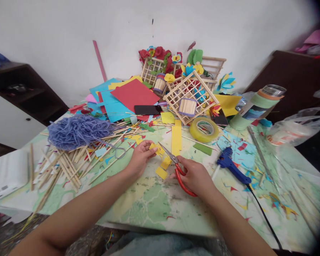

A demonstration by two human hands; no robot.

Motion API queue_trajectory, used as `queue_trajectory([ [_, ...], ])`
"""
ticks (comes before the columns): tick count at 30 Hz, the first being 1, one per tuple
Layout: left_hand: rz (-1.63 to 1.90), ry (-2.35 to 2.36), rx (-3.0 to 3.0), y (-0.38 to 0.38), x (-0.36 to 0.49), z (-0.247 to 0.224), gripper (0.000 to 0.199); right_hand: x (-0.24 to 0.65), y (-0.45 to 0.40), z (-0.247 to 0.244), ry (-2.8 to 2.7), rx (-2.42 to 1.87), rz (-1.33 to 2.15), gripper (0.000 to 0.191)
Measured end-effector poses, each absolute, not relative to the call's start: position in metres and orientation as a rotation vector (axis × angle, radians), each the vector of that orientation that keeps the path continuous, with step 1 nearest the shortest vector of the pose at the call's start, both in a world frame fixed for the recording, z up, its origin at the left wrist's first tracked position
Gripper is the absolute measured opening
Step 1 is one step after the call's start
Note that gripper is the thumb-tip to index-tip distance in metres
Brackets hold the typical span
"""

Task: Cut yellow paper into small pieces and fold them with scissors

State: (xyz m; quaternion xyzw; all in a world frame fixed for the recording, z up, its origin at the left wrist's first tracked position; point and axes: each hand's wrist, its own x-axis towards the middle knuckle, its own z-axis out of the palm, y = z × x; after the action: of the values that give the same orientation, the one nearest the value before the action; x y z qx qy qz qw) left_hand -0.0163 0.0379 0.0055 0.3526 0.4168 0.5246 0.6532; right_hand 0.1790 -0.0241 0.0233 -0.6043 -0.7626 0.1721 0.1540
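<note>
Between the thumb and fingers of my left hand (pixel 141 156) is a small piece of yellow paper (pixel 156 148). My right hand (pixel 196 174) grips red-handled scissors (pixel 180 174) by their loops. The blades point up and left, close beside the held paper; whether they touch it I cannot tell. Two small yellow paper squares (pixel 161 173) lie on the table just below the blades. Past the scissors, a longer yellow paper strip (pixel 176 137) lies flat, near a roll of clear yellowish tape (pixel 204 129).
Bamboo sticks (pixel 66 167) and a purple yarn heap (pixel 78 131) spread on the left. Coloured paper sheets (pixel 135 95), a black phone (pixel 148 110) and stick lattices with paper flowers (pixel 191 96) stand behind. A blue glue gun (pixel 233 167) with its cord and a bottle (pixel 257 106) are at right.
</note>
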Motion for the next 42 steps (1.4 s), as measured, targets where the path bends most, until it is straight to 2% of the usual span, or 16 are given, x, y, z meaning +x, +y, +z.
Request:
queue_trajectory([
  [11, 0.846, 0.9, 1.144, 0.019, -0.007, 0.002, 0.022, 0.183, -0.023, 0.021, -2.036, -1.598, 0.479, 0.042],
  [16, 0.963, 0.871, 1.042, 0.025, -0.01, -0.002, 0.032, 0.186, -0.023, 0.021, -2.104, -1.644, 0.406, 0.045],
  [26, 1.055, 0.912, 0.994, 0.032, -0.016, 0.005, 0.018, 0.187, -0.022, 0.025, -2.273, -1.693, 0.349, 0.048],
  [42, 1.118, 0.935, 0.929, 0.036, -0.019, 0.009, 0.026, 0.188, -0.021, 0.026, -2.287, -1.689, 0.345, 0.055],
])
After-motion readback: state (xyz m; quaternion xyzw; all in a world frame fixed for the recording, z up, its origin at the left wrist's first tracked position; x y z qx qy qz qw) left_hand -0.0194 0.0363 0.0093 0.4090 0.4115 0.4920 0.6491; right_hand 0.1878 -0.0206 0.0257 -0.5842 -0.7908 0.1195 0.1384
